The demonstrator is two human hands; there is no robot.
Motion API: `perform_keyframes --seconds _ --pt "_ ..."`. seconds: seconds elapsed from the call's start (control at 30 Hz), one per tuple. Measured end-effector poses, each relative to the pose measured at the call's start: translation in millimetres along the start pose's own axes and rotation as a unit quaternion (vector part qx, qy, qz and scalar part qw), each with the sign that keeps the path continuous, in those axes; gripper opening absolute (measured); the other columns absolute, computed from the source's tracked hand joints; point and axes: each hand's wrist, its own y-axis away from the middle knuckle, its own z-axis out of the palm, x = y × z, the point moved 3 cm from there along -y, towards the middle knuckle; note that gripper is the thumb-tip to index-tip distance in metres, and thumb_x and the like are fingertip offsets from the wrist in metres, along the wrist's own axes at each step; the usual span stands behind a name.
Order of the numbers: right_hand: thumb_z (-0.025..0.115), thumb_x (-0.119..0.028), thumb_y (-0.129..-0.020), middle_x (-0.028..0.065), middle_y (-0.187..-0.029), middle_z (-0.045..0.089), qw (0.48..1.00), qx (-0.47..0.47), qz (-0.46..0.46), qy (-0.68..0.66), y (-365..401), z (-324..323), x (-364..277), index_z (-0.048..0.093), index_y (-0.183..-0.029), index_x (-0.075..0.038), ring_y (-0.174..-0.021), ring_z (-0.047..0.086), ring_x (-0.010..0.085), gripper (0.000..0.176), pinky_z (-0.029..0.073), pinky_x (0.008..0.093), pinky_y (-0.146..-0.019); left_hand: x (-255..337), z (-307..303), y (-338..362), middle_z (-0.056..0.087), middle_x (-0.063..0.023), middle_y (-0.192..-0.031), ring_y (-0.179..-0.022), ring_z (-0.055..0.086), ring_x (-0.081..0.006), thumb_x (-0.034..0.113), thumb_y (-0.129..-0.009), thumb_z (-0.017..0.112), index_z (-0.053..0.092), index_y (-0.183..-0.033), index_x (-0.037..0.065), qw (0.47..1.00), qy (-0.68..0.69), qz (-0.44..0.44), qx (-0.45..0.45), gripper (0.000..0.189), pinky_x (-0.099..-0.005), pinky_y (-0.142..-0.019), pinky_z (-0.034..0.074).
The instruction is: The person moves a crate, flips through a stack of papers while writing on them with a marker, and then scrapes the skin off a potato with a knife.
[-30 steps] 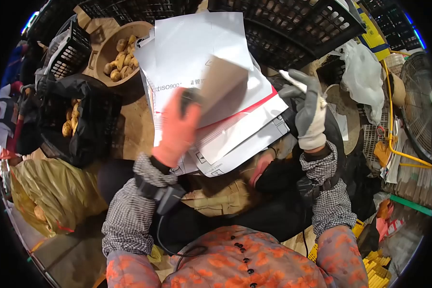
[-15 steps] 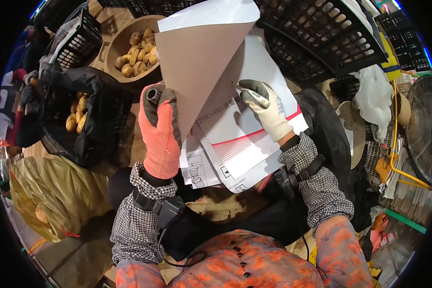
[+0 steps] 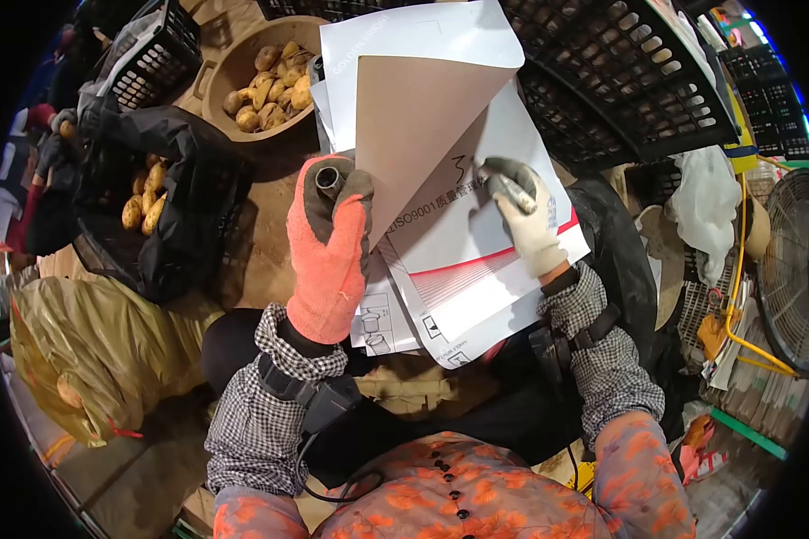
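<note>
My left hand (image 3: 324, 278), in a coral glove with a grey palm, is closed on a dark hollow pen cap (image 3: 330, 182) and lies against the left edge of stacked printed sheets (image 3: 490, 238). Above them a sheet with a brown back (image 3: 404, 126) curls over. My right hand (image 3: 532, 225), in a white glove with grey fingertips, grips a marker pen (image 3: 515, 193) over the white sheet. A dark handwritten mark like a 3 (image 3: 459, 169) stands left of the pen, above printed text. The pen's tip is hidden by my fingers.
A brown tub (image 3: 211, 103) of potatoes stands behind at left. Nearer is a crate lined with black plastic (image 3: 211, 153), holding several potatoes. Black crates (image 3: 620, 81) stand at back right, a fan (image 3: 786, 256) at far right. Another person's gloved hand (image 3: 63, 126) shows at left.
A dark 3-like mark now shows on the sheet. My right hand has moved down and right with the pen. My left hand and the sheets sit slightly further right in view.
</note>
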Motion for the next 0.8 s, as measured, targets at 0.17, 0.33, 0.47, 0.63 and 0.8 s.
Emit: perform_keyframes --seconds 0.17,0.33,0.47,0.63,0.8 --pt "0.061 -0.023 -0.08 0.0155 -0.097 0.061 0.99 -0.016 0.105 -0.087 4 2 13 0.064 -0.108 -0.009 -0.09 0.057 0.0323 0.031 0.045 0.0411 -0.081 -2 5 -1 0.051 0.0037 -0.082 -0.065 0.039 -0.0018 0.002 -0.087 0.049 0.053 -0.109 0.004 0.999 -0.013 0.031 -0.016 0.022 -0.0172 -0.055 0.033" --pt "0.06 -0.018 -0.081 0.014 -0.102 0.062 0.991 -0.026 0.089 -0.097 11 -9 19 0.061 -0.115 -0.008 -0.092 0.059 0.0269 0.036 0.046 0.0349 -0.081 -8 12 4 0.052 0.0032 -0.084 -0.068 0.042 -0.0026 0.002 -0.087 0.049 0.052 -0.109 0.001 0.999 -0.033 0.017 -0.038 0.022 -0.018 -0.058 0.036" --pt "0.053 -0.001 -0.085 0.0089 -0.114 0.061 0.98 0.08 0.094 -0.158 19 -57 -3 0.056 -0.118 -0.001 -0.102 0.058 0.0151 0.033 0.045 0.0249 -0.089 -11 20 9 0.052 0.0023 -0.081 -0.066 0.042 -0.0044 0.002 -0.086 0.05 0.052 -0.108 0.001 0.994 -0.081 0.01 -0.073 0.022 -0.0196 -0.057 0.036" --pt "0.062 -0.013 -0.083 0.0145 -0.102 0.065 0.975 0.05 0.171 0.136 46 -101 48 0.058 -0.11 -0.009 -0.088 0.063 0.0327 0.028 0.049 0.0367 -0.078 -31 36 20 0.053 0.0007 -0.079 -0.064 0.043 -0.0047 0.004 -0.086 0.05 0.053 -0.106 0.002 0.989 -0.091 -0.025 -0.112 0.02 -0.02 -0.055 0.036" --pt "0.063 -0.004 -0.08 0.0113 -0.103 0.064 0.994 0.058 0.09 -0.019 57 -95 21 0.058 -0.112 -0.005 -0.093 0.062 0.0235 0.032 0.048 0.0315 -0.081 -48 53 36 0.056 -0.0065 -0.081 -0.071 0.05 -0.0138 0.005 -0.083 0.053 0.054 -0.104 0.0 0.967 -0.196 -0.011 -0.165 0.021 -0.0282 -0.067 0.045"
